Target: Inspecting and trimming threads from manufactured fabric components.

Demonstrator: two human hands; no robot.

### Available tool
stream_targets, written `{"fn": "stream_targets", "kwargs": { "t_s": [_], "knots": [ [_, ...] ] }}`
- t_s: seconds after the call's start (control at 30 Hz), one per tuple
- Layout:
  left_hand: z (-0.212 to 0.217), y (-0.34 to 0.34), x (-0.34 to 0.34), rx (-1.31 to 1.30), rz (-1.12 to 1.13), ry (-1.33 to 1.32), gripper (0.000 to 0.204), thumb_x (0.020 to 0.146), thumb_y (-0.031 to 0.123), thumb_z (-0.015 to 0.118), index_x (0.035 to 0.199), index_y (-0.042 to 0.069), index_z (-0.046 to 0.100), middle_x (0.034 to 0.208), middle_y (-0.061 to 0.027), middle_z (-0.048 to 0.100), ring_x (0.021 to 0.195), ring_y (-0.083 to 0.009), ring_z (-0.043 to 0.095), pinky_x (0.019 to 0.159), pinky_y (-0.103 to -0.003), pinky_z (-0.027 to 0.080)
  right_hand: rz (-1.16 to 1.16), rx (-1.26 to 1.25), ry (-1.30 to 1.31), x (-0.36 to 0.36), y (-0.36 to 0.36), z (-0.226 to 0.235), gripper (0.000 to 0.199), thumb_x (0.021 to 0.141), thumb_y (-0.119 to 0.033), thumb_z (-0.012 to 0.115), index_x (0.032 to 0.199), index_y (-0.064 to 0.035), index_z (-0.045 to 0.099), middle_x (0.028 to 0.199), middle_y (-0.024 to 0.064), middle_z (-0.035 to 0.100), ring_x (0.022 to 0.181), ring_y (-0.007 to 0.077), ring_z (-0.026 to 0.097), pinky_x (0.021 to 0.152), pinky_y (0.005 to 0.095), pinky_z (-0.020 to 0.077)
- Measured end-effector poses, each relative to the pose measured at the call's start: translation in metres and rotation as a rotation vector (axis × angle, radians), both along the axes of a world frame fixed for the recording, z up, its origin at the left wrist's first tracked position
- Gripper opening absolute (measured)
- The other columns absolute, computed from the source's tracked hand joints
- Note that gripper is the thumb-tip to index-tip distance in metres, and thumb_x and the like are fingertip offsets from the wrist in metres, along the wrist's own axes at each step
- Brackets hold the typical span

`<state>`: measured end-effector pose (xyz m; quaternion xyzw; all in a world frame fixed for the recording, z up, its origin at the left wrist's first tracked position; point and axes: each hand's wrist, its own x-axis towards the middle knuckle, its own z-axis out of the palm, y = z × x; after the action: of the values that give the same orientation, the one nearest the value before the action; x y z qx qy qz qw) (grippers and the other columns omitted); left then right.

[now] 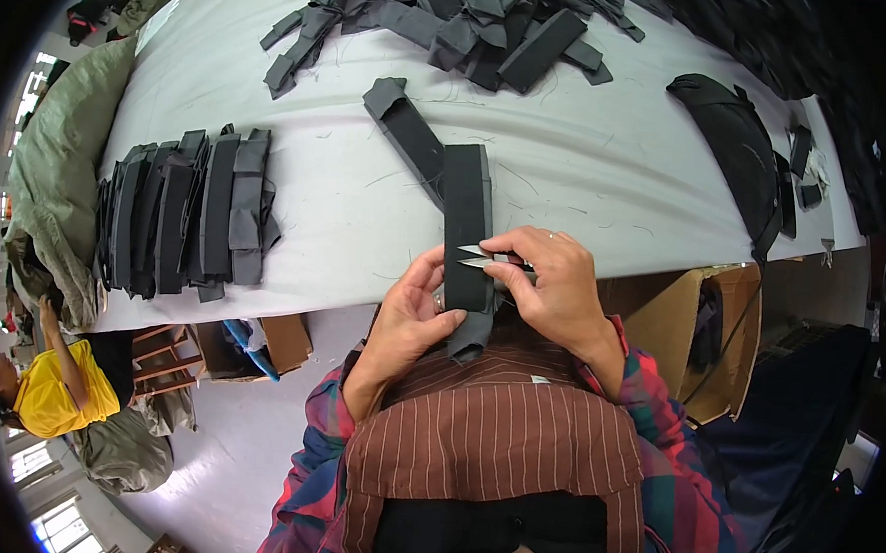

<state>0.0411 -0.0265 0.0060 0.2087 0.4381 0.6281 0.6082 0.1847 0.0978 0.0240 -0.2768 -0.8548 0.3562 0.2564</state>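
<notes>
A dark fabric strip [467,203] lies upright in front of me, its near end hanging at the table edge. My left hand [411,305] is closed around that near end, thumb on top. In my right hand [553,282] I grip small thread snips [474,256], whose two pointed blades stand apart over the strip's right side. Beyond it, another dark strip [410,135] slants away to the upper left and is partly covered. Loose thread ends lie around both strips on the white cloth.
Neat rows of dark strips [171,212] lie at the left, a loose pile [446,21] at the far side. A curved black piece [735,157] rests on the right. Below the white-covered table [335,241] stands a cardboard box [661,318]. A person in yellow [61,392] is at far left.
</notes>
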Motion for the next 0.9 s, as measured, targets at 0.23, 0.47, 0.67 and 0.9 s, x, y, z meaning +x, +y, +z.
{"fn": "stream_targets", "kwargs": {
  "t_s": [0.23,0.47,0.67,0.9],
  "knots": [
    [-0.011,-0.004,-0.002,0.001,-0.028,0.014,0.046,0.076,-0.015,0.057,0.117,-0.001,0.041,0.113,-0.0096,0.055,0.102,-0.0124,0.055,0.086,-0.024,0.047,0.039,0.112,0.018,-0.007,-0.005,-0.001,0.011,0.074,-0.012,0.069,0.084,-0.0088,0.065,0.074,0.0047,0.064,0.064,0.0230,0.058,0.061,0.0329,0.0383],
    [-0.012,-0.004,-0.002,0.042,0.045,0.135,0.043,0.079,-0.012,0.061,0.117,-0.001,0.043,0.113,-0.0103,0.055,0.102,-0.0136,0.056,0.088,-0.025,0.048,0.009,0.023,0.023,-0.010,-0.002,0.000,0.013,0.074,-0.010,0.070,0.086,-0.0081,0.066,0.073,0.0048,0.064,0.064,0.0200,0.058,0.062,0.0310,0.0390],
    [-0.003,-0.001,-0.003,0.023,0.060,0.136,0.051,0.080,-0.008,0.065,0.125,-0.003,0.041,0.117,-0.0108,0.054,0.107,-0.0142,0.054,0.088,-0.027,0.049,0.017,-0.167,0.152,-0.010,-0.004,0.003,0.017,0.074,-0.011,0.069,0.091,-0.0084,0.067,0.078,0.0057,0.065,0.066,0.0206,0.060,0.063,0.0303,0.0421],
    [-0.010,-0.005,-0.004,-0.026,0.068,0.330,0.064,0.077,-0.012,0.063,0.133,-0.005,0.035,0.124,-0.0127,0.051,0.108,-0.0150,0.055,0.088,-0.026,0.048,0.161,0.127,0.091,-0.013,-0.010,0.011,0.018,0.070,-0.011,0.071,0.087,-0.0114,0.068,0.072,0.0006,0.062,0.058,0.0190,0.053,0.056,0.0304,0.0322]
  ]
}}
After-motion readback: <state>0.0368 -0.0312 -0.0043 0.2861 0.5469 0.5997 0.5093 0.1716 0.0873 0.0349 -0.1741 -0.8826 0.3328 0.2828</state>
